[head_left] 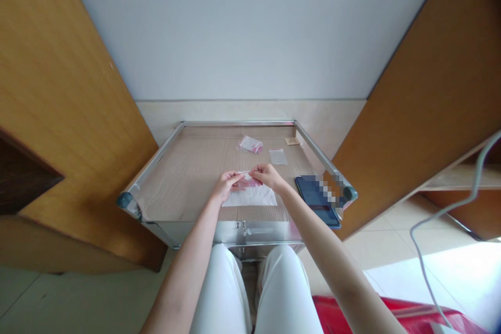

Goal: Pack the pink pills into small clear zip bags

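My left hand (225,186) and my right hand (267,175) meet over the near middle of the cardboard-topped surface. Both are closed in a pinch, fingertips almost together. Something thin spans the small gap between them, too fine to name. Under and just in front of the hands lies a white sheet (250,198), with small pink bits showing close to the fingers; the hands partly hide them. Beyond the hands rests a small pile of clear plastic bags (249,144) with pink edges. A single translucent bag (277,156) lies flat to its right.
A metal frame (238,123) with raised side rails borders the cardboard (180,177). At right lie a dark phone (313,193), partly blurred out, and a small tan card (291,141). Wooden panels stand on both sides; a grey cable (418,250) hangs at right.
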A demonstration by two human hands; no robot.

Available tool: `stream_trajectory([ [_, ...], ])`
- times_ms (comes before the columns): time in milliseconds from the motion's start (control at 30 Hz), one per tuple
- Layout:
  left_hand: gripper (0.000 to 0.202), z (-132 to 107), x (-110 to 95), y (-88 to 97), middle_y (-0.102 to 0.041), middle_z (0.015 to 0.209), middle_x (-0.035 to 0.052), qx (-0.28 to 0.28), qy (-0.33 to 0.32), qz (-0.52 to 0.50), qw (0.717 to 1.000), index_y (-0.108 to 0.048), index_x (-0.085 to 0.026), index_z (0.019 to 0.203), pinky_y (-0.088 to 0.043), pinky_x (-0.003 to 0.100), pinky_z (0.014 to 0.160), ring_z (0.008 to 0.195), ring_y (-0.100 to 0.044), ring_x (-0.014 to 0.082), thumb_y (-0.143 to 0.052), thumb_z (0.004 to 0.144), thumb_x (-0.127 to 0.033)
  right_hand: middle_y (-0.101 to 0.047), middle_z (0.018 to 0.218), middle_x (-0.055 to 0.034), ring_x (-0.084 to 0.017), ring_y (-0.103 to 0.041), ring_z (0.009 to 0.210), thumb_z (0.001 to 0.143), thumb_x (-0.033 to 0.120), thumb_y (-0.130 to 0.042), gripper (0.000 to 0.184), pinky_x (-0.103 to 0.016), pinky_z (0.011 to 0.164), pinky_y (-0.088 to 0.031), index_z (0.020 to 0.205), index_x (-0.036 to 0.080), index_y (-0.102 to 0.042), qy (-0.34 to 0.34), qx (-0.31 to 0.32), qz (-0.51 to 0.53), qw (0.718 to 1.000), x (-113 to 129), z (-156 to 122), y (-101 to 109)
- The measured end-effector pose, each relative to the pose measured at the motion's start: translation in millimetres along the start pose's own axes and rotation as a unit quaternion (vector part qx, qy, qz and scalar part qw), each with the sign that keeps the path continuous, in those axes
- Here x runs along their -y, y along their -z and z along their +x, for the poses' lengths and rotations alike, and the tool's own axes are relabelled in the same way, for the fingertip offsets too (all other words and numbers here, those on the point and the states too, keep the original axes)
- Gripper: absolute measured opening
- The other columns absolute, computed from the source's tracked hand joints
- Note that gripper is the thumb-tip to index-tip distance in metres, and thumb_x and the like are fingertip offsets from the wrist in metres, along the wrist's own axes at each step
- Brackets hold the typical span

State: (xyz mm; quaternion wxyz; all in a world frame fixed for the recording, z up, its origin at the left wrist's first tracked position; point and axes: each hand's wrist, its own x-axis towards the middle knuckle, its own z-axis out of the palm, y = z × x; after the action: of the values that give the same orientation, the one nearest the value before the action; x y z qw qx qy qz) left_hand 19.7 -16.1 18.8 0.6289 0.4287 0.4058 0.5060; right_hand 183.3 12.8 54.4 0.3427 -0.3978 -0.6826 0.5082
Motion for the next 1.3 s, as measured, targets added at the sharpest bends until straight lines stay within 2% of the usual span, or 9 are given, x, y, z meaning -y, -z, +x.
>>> stream_trajectory([
  [200, 0.025, 1, 1, 1.1, -0.066, 0.064, 0.0074, -0.007, -0.006, 0.007, 1.0, -0.055, -0.012, 0.071, -0.05, 0.028, 0.052, 0.059, -0.063, 0.0184, -0.063, 0.063, -0.034, -0.051, 0.042, 0.0017, -0.006, -0.042, 0.036, 0.064, 0.036, -0.058, 0.025, -0.018, 0.037, -0.03, 0.059, 0.011, -0.056, -0.009, 0.0, -0.002, 1.0, 0, -2, 10],
  [367, 0.025, 0, 1, 2.0, -0.066, 0.064, 0.007, -0.004, -0.008, 0.011, 1.0, -0.054, -0.012, 0.07, -0.05, 0.027, 0.051, 0.06, -0.063, 0.0189, -0.063, 0.063, -0.034, -0.06, 0.053, -0.0049, -0.007, -0.048, 0.038, 0.064, 0.041, -0.059, 0.032, -0.018, 0.038, -0.035, 0.06, 0.009, -0.058, -0.019, 0.019, 0.017, 0.999, 0, -1, 12],
  [567, 0.027, 2, 1, 2.3, -0.066, 0.066, 0.0056, -0.021, -0.02, 0.004, 1.0, -0.051, -0.013, 0.072, -0.048, 0.024, 0.044, 0.054, -0.062, 0.017, -0.063, 0.063, -0.036, -0.064, 0.063, -0.0068, -0.006, -0.051, 0.041, 0.066, 0.042, -0.059, 0.033, -0.017, 0.039, -0.04, 0.071, 0.01, -0.061, -0.047, -0.022, 0.084, 0.995, -6, -6, 9],
  [733, 0.028, 3, 1, 2.0, -0.066, 0.073, 0.006, -0.043, -0.03, 0.008, 0.999, -0.049, -0.014, 0.075, -0.045, 0.02, 0.039, 0.054, -0.062, 0.0157, -0.062, 0.064, -0.037, -0.065, 0.071, -0.0074, -0.01, -0.058, 0.052, 0.067, 0.036, -0.061, 0.026, -0.019, 0.045, -0.046, 0.075, 0.011, -0.06, -0.1, 0.024, 0.121, 0.987, -1, -21, 9],
  [1000, 0.031, 5, 3, 0.9, -0.066, 0.079, 0.0099, -0.059, -0.035, 0.016, 0.998, -0.051, -0.012, 0.077, -0.046, 0.019, 0.038, 0.057, -0.063, 0.0169, -0.061, 0.065, -0.039, -0.065, 0.068, -0.0063, -0.011, -0.059, 0.05, 0.071, 0.023, -0.058, 0.012, -0.019, 0.044, -0.047, 0.069, 0.011, -0.059, -0.113, 0.03, 0.096, 0.988, 5, -20, 15],
  [1133, 0.038, 4, 0, 0.4, -0.064, 0.088, 0.0109, -0.068, -0.046, -0.004, 0.997, -0.051, -0.014, 0.093, -0.047, 0.021, 0.041, 0.06, -0.063, 0.017, -0.057, 0.068, -0.042, -0.062, 0.059, -0.0039, -0.009, -0.056, 0.046, 0.072, 0.02, -0.057, 0.011, -0.017, 0.042, -0.045, 0.066, 0.012, -0.057, -0.117, 0.002, 0.077, 0.99, 8, -11, 29],
  [1300, 0.035, 4, 0, 3.7, -0.065, 0.075, 0.0097, -0.095, -0.059, -0.014, 0.994, -0.053, -0.011, 0.087, -0.047, 0.021, 0.041, 0.052, -0.061, 0.015, -0.055, 0.069, -0.042, -0.058, 0.055, -0.0013, -0.006, -0.051, 0.043, 0.075, 0.016, -0.053, 0.012, -0.016, 0.042, -0.044, 0.063, 0.012, -0.053, -0.13, -0.102, 0.064, 0.984, 6, 13, 71],
])
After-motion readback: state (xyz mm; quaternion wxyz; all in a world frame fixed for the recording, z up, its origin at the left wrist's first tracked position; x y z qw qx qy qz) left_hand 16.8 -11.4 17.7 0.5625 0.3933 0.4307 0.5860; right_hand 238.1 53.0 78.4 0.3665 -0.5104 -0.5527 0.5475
